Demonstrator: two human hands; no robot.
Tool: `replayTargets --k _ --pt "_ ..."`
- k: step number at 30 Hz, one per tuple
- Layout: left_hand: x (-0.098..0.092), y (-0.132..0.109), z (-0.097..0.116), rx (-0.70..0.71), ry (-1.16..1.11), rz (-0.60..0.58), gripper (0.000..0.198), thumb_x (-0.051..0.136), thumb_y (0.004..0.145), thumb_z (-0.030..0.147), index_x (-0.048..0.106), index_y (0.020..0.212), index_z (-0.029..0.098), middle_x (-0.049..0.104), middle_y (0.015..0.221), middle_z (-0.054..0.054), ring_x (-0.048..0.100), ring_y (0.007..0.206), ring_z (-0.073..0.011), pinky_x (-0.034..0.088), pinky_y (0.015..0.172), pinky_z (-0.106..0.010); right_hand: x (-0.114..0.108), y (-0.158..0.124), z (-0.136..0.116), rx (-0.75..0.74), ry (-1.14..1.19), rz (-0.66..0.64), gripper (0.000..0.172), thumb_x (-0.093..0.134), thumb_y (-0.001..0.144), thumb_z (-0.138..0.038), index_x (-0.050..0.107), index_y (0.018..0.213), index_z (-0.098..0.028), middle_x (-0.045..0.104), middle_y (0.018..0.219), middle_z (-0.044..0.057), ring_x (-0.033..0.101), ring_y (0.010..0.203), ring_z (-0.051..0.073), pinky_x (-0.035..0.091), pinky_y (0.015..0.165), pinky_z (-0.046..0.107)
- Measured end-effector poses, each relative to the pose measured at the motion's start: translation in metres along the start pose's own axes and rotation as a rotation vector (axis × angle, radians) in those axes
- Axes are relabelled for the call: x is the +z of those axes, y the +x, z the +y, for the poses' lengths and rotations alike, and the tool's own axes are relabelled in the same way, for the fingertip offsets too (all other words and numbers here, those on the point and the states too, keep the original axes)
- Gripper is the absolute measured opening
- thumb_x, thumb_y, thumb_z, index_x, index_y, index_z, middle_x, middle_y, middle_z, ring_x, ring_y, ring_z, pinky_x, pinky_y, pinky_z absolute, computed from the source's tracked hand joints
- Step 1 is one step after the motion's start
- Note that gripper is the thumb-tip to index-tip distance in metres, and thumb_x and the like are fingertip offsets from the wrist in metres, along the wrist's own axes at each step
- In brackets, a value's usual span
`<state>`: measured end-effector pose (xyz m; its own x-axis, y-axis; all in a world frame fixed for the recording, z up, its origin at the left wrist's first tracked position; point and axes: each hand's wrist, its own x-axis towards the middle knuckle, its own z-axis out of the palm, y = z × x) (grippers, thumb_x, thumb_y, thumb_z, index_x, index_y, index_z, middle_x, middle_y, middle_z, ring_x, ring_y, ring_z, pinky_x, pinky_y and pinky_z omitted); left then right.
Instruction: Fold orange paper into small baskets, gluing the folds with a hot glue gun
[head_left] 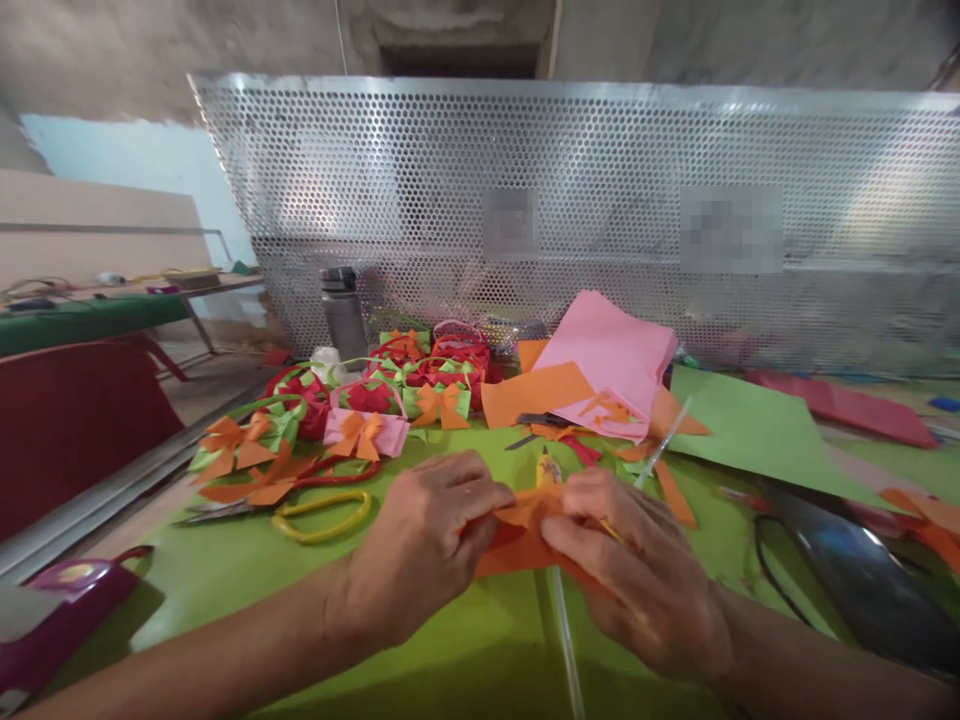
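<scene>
My left hand [427, 545] pinches the left side of a folded piece of orange paper [517, 545]. On its right side my right hand [630, 560] grips the same paper, fingers curled round it. A thin yellow-orange bit [611, 530] shows among the right fingers; I cannot tell what it is. Just behind the paper is a small yellow tube [548, 468] with a dark tip. Under the paper a clear stick [566, 640] runs toward me. Scissors [322, 515] with a yellow handle lie left of my left hand, partly under an orange paper bow [262, 480].
Small paper bags with bows [367, 430] crowd the back left, by a grey bottle [343, 310]. Pink sheets [600, 350] and a green sheet [757, 420] lie at the back right. A dark phone-like object [862, 570] sits right; a purple device [67, 620] left. Perforated metal [600, 150] stands behind.
</scene>
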<state>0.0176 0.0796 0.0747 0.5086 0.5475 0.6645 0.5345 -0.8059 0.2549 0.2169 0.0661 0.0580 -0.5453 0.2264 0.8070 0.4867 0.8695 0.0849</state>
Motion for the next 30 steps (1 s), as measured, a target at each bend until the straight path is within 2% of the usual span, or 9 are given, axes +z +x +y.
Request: replayTargets --k 4,12,17,21,25,30 --pt "0.0 0.0 0.001 0.009 -0.012 0.013 0.022 0.047 0.079 0.006 0.067 0.078 0.015 0.06 0.065 -0.003 0.054 0.059 -0.0122 0.043 0.053 -0.022 -0.004 0.008 -0.002 -0.036 -0.025 0.017 0.025 0.047 0.081 -0.007 0.058 0.102 -0.016 0.056 0.076 0.003 0.053 0.073 0.016 0.048 0.07 0.035" --pt "-0.002 0.0 0.002 -0.052 -0.146 -0.04 0.022 0.047 0.082 0.008 0.067 0.083 0.016 0.061 0.068 -0.003 0.055 0.062 -0.0131 0.044 0.056 -0.024 -0.012 0.02 -0.005 0.003 -0.021 0.0 0.021 0.045 0.085 -0.012 0.065 0.088 -0.018 0.056 0.067 0.002 0.054 0.069 0.015 0.049 0.064 0.029" --pt "-0.002 0.001 0.003 -0.1 -0.205 -0.065 0.024 0.047 0.079 0.005 0.067 0.083 0.017 0.06 0.066 -0.001 0.056 0.06 -0.0115 0.043 0.054 -0.022 -0.012 0.021 -0.005 0.078 0.022 0.021 0.019 0.046 0.085 -0.015 0.065 0.086 -0.019 0.057 0.065 0.002 0.056 0.068 0.015 0.05 0.065 0.028" --pt "0.0 0.002 0.002 -0.109 -0.258 -0.043 0.027 0.047 0.077 0.002 0.068 0.086 0.016 0.059 0.064 -0.001 0.055 0.058 -0.011 0.042 0.052 -0.021 -0.013 0.023 -0.005 0.059 0.063 0.048 0.016 0.051 0.081 -0.01 0.065 0.086 -0.016 0.06 0.065 0.003 0.058 0.068 0.015 0.051 0.07 0.031" --pt "-0.002 0.002 0.002 -0.153 -0.305 -0.101 0.026 0.047 0.077 0.003 0.068 0.087 0.016 0.059 0.064 -0.001 0.055 0.057 -0.0113 0.042 0.053 -0.022 -0.014 0.025 -0.004 0.088 0.064 0.075 0.015 0.05 0.082 -0.011 0.064 0.083 -0.018 0.06 0.063 0.002 0.057 0.063 0.014 0.052 0.069 0.03" --pt "-0.007 0.002 0.005 -0.14 -0.352 -0.154 0.024 0.047 0.078 0.004 0.067 0.086 0.017 0.057 0.066 0.0 0.055 0.06 -0.0108 0.042 0.055 -0.022 -0.015 0.023 -0.003 0.06 0.037 0.027 0.017 0.05 0.081 -0.009 0.064 0.082 -0.017 0.059 0.065 0.003 0.056 0.067 0.016 0.051 0.066 0.032"
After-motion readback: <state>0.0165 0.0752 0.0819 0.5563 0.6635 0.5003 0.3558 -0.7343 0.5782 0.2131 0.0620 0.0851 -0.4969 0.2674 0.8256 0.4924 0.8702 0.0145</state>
